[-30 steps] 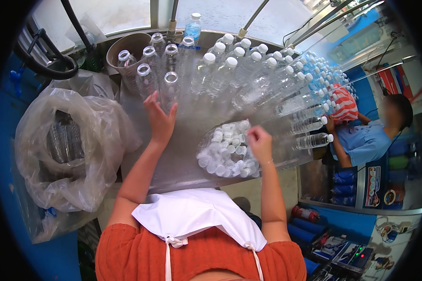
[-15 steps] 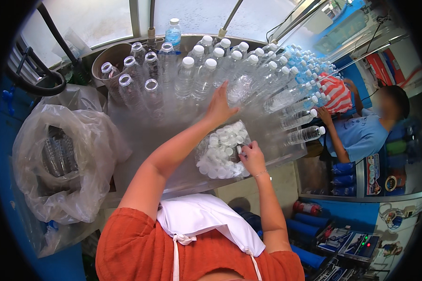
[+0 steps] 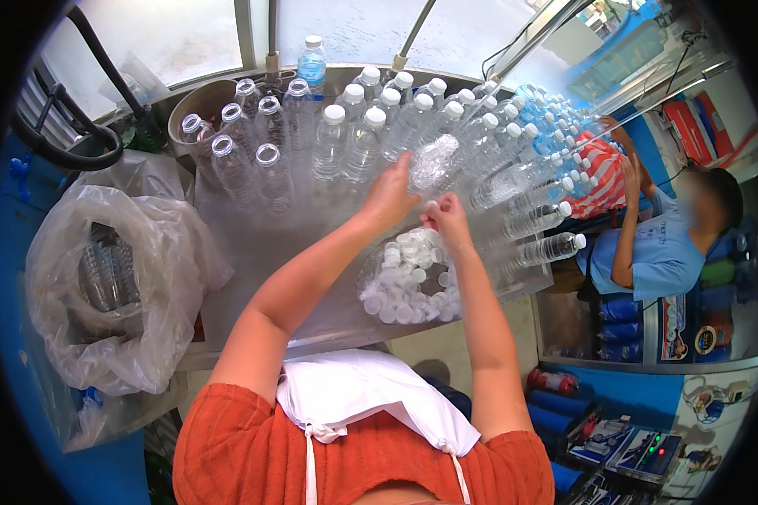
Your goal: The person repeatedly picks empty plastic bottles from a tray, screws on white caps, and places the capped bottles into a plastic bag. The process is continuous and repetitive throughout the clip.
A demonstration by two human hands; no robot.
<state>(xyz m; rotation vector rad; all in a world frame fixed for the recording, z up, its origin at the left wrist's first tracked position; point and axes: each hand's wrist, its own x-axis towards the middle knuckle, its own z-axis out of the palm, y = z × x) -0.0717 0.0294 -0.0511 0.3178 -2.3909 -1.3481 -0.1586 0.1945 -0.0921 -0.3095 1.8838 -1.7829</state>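
My left hand [image 3: 389, 199] is curled round the lower part of a shiny clear plastic bottle [image 3: 432, 165], which leans to the right among the standing bottles. Its fingers lie along the bottle's left side, with the thumb nearer me. Just right of it, my right hand [image 3: 449, 222] pinches a white bottle cap [image 3: 430, 207] near the left thumb. Below both hands a clear bag of white caps [image 3: 400, 295] lies on the metal table. Several filled bottles with white caps [image 3: 364, 145] stand beyond my left hand.
Several uncapped bottles [image 3: 273, 178] stand at the back left. A big plastic bag [image 3: 164, 337] holding bottles is at far left, near a brown tub [image 3: 177, 126]. Filled bottles [image 3: 550, 247] line the table's right side. Beyond them a person in blue [image 3: 648, 240] handles a striped bag [image 3: 587, 181].
My right hand has lifted from the bag of caps toward my left hand, carrying a cap. The bottle at my left hand has shifted slightly nearer. The other person has raised an arm.
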